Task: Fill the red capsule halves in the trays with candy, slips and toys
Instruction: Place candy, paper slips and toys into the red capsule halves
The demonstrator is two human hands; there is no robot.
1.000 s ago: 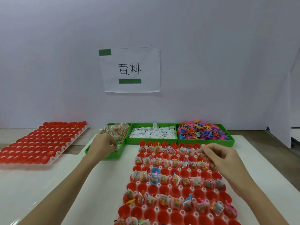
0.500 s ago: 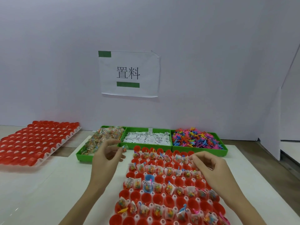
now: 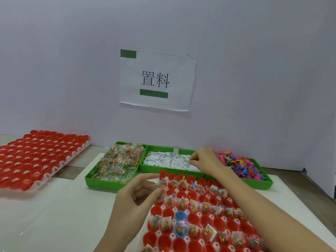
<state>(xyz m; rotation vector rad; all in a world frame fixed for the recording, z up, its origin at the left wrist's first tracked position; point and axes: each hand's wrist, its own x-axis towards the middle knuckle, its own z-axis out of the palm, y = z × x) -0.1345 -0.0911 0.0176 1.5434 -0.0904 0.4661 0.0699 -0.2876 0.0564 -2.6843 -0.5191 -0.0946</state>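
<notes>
My left hand [image 3: 138, 193] has thumb and fingers curled together over the far-left corner of the near tray [image 3: 158, 233], pinching what looks like a small candy packet [image 3: 161, 187] with a bit of coloured toy against it; blur keeps me from being sure of the contents. The red capsule halves [image 3: 192, 218] lie directly under and to the right of that pinch, rows running away from me toward the bins. My right hand [image 3: 203, 160] is farther out, fingertips [image 3: 190, 161] bunched down in the middle green bin of white slips [image 3: 163, 160], apparently pinching one, though the slip itself is too small to make out.

The relation that matters, I judge: the unfilled cups are back toward me and to the right of my left hand, so the right hand must draw back from the slips, while the left needs only to lower. The candy bin [image 3: 116, 164] sits just beyond my left hand, the toy bin [image 3: 241, 166] to the right of my right wrist. A second tray [image 3: 36, 157] of red halves lies well apart, far left.
</notes>
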